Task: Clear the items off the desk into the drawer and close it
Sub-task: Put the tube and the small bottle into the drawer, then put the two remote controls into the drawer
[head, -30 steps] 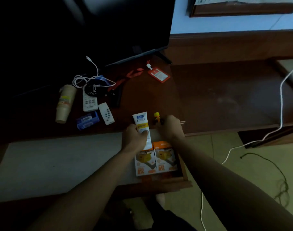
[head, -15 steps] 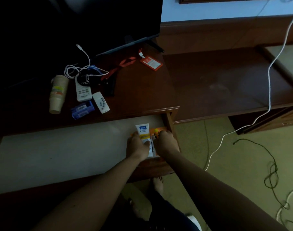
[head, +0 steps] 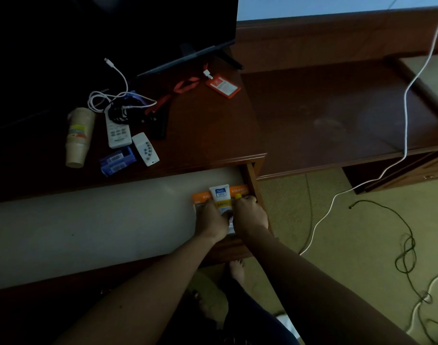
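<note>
The wide drawer [head: 88,220] stands pulled out, pale inside. At its right end lie two orange boxes [head: 200,197]. My left hand [head: 213,220] holds a white tube with a blue label [head: 221,196] down on top of the boxes. Beside it, my right hand [head: 250,215] is closed around a small yellow-topped item [head: 238,196], mostly hidden by the fingers. On the dark desk [head: 213,135] remain a paper cup stack [head: 78,138], two white remotes [head: 117,131], a blue packet [head: 118,161], tangled cables [head: 118,100] and a red lanyard with card [head: 221,85].
A dark TV [head: 138,28] stands at the back of the desk. A lower side table [head: 337,115] adjoins on the right, with a white cable [head: 407,100] hanging across it. Black cords [head: 407,245] lie on the floor. My bare feet [head: 236,270] are under the drawer.
Both hands moved from the desk's front edge down into the drawer, carrying the tube and the yellow-topped item onto the orange boxes. The view tilted downward.
</note>
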The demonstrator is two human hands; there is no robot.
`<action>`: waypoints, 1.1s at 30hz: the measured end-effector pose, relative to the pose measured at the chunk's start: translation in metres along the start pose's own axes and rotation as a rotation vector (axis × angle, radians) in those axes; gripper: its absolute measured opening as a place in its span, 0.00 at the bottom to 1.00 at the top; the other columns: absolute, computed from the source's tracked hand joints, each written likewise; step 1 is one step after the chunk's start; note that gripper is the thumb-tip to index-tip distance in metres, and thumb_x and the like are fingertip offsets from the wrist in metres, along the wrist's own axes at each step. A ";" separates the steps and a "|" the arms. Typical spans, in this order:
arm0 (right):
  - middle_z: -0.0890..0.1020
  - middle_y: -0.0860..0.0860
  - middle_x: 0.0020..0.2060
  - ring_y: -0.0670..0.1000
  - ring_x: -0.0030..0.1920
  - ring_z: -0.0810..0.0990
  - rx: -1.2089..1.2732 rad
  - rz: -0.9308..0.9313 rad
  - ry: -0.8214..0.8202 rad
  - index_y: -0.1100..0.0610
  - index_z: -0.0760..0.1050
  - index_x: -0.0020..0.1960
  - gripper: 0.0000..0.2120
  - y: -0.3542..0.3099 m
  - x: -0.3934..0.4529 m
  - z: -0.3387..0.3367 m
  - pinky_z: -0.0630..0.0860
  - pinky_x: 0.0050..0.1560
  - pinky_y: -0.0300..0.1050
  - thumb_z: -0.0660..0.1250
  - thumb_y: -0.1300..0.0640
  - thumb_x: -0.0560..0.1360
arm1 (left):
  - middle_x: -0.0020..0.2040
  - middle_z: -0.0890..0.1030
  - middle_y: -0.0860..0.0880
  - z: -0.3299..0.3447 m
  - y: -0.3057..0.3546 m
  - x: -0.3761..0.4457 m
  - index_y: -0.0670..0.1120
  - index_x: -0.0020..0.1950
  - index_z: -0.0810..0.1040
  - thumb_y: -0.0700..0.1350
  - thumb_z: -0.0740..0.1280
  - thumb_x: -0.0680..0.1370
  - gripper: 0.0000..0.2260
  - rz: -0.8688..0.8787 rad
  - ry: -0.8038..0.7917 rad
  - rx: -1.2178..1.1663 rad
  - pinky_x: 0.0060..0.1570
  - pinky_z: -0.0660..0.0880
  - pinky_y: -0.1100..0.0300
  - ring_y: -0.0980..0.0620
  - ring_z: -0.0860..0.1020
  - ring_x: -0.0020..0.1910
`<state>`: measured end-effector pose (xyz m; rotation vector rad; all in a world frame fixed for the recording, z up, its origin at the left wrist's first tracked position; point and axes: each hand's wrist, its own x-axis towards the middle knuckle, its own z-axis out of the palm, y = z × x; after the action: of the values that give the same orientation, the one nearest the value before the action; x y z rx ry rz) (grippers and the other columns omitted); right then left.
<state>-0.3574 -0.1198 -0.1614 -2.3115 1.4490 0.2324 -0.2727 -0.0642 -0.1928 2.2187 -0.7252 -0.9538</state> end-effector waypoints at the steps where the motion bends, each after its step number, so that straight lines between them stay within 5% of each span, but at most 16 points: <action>1: 0.77 0.60 0.60 0.57 0.56 0.81 -0.019 -0.002 -0.003 0.60 0.75 0.62 0.12 0.000 0.001 -0.002 0.79 0.52 0.48 0.63 0.60 0.80 | 0.65 0.80 0.46 -0.001 -0.001 0.001 0.45 0.67 0.76 0.45 0.70 0.78 0.18 0.008 -0.004 0.015 0.63 0.72 0.52 0.45 0.77 0.65; 9: 0.83 0.56 0.51 0.55 0.50 0.84 -0.023 -0.018 -0.031 0.59 0.78 0.54 0.06 0.005 0.003 -0.014 0.78 0.42 0.45 0.66 0.63 0.78 | 0.62 0.81 0.46 -0.003 -0.002 0.008 0.45 0.64 0.77 0.46 0.69 0.79 0.14 -0.010 -0.029 0.042 0.61 0.76 0.51 0.46 0.79 0.61; 16: 0.82 0.56 0.52 0.56 0.52 0.83 -0.024 -0.029 -0.039 0.60 0.77 0.58 0.08 0.005 0.000 -0.023 0.78 0.46 0.47 0.64 0.64 0.79 | 0.62 0.81 0.45 0.004 0.004 0.007 0.45 0.63 0.77 0.45 0.69 0.78 0.14 0.002 -0.030 0.052 0.62 0.75 0.49 0.45 0.79 0.62; 20: 0.82 0.56 0.50 0.56 0.49 0.84 -0.029 -0.044 -0.026 0.59 0.77 0.55 0.07 0.002 0.004 -0.032 0.78 0.41 0.45 0.65 0.64 0.77 | 0.56 0.83 0.49 -0.005 0.003 0.007 0.49 0.58 0.80 0.51 0.69 0.76 0.12 0.012 -0.030 0.086 0.50 0.77 0.55 0.47 0.81 0.55; 22: 0.82 0.56 0.48 0.57 0.48 0.83 -0.026 -0.063 -0.017 0.59 0.77 0.53 0.07 -0.005 0.008 -0.042 0.76 0.38 0.46 0.65 0.64 0.76 | 0.53 0.84 0.49 -0.017 0.008 0.008 0.49 0.55 0.81 0.49 0.68 0.76 0.10 0.035 0.006 0.098 0.44 0.74 0.58 0.48 0.81 0.51; 26: 0.81 0.54 0.43 0.57 0.42 0.82 0.027 -0.170 0.043 0.58 0.76 0.48 0.03 -0.039 0.029 -0.069 0.71 0.35 0.45 0.64 0.60 0.77 | 0.56 0.78 0.48 -0.059 0.022 0.019 0.47 0.58 0.77 0.47 0.68 0.77 0.11 0.058 0.121 0.142 0.52 0.76 0.53 0.46 0.77 0.55; 30: 0.71 0.47 0.31 0.49 0.30 0.71 0.099 -0.294 0.055 0.54 0.69 0.40 0.08 -0.084 0.054 -0.088 0.62 0.28 0.38 0.63 0.57 0.79 | 0.58 0.78 0.47 -0.110 0.031 0.035 0.47 0.61 0.77 0.43 0.67 0.77 0.13 0.091 0.274 0.118 0.55 0.75 0.55 0.47 0.77 0.56; 33: 0.75 0.49 0.35 0.48 0.30 0.72 0.147 -0.388 -0.010 0.53 0.72 0.43 0.07 -0.118 0.072 -0.094 0.68 0.32 0.41 0.64 0.52 0.78 | 0.57 0.80 0.46 -0.147 0.029 0.045 0.46 0.59 0.79 0.41 0.68 0.76 0.12 0.064 0.397 0.073 0.52 0.74 0.57 0.45 0.78 0.56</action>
<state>-0.2264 -0.1728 -0.0718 -2.4042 0.9490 0.0240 -0.1397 -0.0684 -0.1103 2.3337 -0.6466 -0.4385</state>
